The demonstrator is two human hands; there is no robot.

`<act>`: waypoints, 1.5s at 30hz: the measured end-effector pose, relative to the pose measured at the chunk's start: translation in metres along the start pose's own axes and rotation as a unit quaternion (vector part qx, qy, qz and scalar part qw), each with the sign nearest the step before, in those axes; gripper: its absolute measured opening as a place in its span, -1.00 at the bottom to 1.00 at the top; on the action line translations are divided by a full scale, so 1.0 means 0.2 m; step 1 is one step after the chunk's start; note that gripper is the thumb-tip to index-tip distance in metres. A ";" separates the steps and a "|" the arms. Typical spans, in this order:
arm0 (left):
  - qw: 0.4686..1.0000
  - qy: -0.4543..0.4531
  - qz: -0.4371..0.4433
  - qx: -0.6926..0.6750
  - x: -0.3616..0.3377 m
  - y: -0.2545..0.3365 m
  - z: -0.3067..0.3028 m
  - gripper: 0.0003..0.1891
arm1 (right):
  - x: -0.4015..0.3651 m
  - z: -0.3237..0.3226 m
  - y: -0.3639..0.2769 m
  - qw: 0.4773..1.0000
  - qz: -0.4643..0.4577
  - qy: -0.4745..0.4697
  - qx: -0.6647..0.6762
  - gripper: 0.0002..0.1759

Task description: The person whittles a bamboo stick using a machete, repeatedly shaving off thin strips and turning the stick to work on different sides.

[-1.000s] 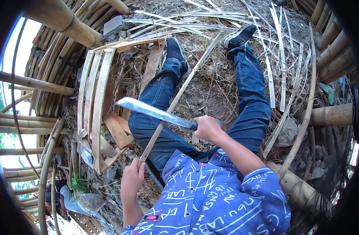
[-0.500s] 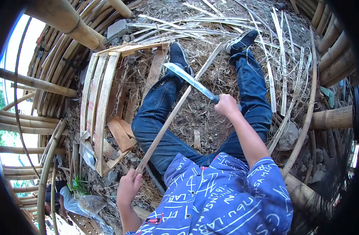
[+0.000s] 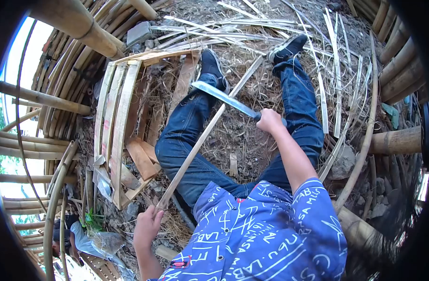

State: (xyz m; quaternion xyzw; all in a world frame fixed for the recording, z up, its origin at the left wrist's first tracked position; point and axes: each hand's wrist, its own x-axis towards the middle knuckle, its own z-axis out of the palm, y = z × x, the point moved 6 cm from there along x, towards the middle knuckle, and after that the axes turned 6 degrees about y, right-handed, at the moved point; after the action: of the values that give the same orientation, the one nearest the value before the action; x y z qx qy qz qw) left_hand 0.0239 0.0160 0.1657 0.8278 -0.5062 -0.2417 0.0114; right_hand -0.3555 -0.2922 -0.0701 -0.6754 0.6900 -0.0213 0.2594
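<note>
Machete [image 3: 224, 99], gripped by right hand [image 3: 269, 121], lowered across bamboo strip [image 3: 196, 145] held by left hand [image 3: 146, 227].

The person wears a short-sleeved blue shirt [image 3: 256, 234] covered in white handwritten-style lettering and scribbled lines. A small red label [image 3: 181, 259] sits at its edge, on the side nearer the fingers of the left hand [image 3: 146, 227]. The sleeves end well back from the fingers, so the forearms are bare. Dark blue jeans [image 3: 186, 140] cover both legs. The shoes [image 3: 210, 65] are black, and the right shoe [image 3: 287, 47] shows a white sole edge.
</note>
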 end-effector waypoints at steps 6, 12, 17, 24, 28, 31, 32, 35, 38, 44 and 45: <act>0.997 0.009 -0.072 -0.005 0.03 -0.11 -0.04 -0.62 | -0.14 0.00 -0.08 0.996 -0.059 0.046 0.041 -0.73; 0.996 0.042 0.002 0.081 0.07 -0.10 -0.02 -0.57 | -0.26 -0.02 -0.16 0.987 -0.158 0.005 -0.011 -0.73; 0.991 0.086 0.016 0.106 0.06 0.03 -0.10 -0.60 | -0.28 -0.02 -0.27 0.986 -0.162 -0.015 0.025 -0.72; 0.991 0.024 -0.076 0.103 -0.04 -0.09 -0.13 -0.63 | 0.08 -0.04 0.18 0.988 0.133 0.024 0.076 -0.62; 0.989 0.083 -0.008 0.120 0.00 -0.17 -0.14 -0.62 | 0.03 -0.09 0.17 0.993 0.097 0.048 0.052 -0.64; 0.992 0.068 -0.005 0.107 0.05 -0.13 -0.12 -0.62 | -0.04 -0.05 0.13 0.994 0.085 0.020 0.068 -0.67; 0.992 0.060 -0.007 0.109 0.06 -0.12 -0.10 -0.62 | -0.06 -0.02 0.09 0.995 0.068 0.011 0.071 -0.68; 0.992 0.066 0.014 0.105 0.11 -0.14 -0.07 -0.61 | -0.21 -0.03 -0.14 0.996 -0.003 -0.018 0.085 -0.67; 0.991 0.073 0.022 0.110 0.14 -0.14 -0.10 -0.59 | -0.25 0.09 -0.24 0.993 -0.062 -0.026 0.100 -0.70; 0.973 0.142 0.047 0.173 0.00 -0.41 -0.21 -0.65 | -0.09 0.01 -0.15 0.998 -0.027 -0.029 0.045 -0.67; 0.978 0.145 0.013 0.146 -0.04 -0.47 -0.26 -0.67 | -0.04 -0.02 -0.07 0.999 0.012 -0.011 0.049 -0.67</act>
State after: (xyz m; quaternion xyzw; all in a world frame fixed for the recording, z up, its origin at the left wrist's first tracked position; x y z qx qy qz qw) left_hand 0.1206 0.0576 0.1894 0.8402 -0.5396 -0.0421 -0.0330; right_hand -0.3454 -0.2879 -0.0586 -0.6540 0.6929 -0.0443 0.3004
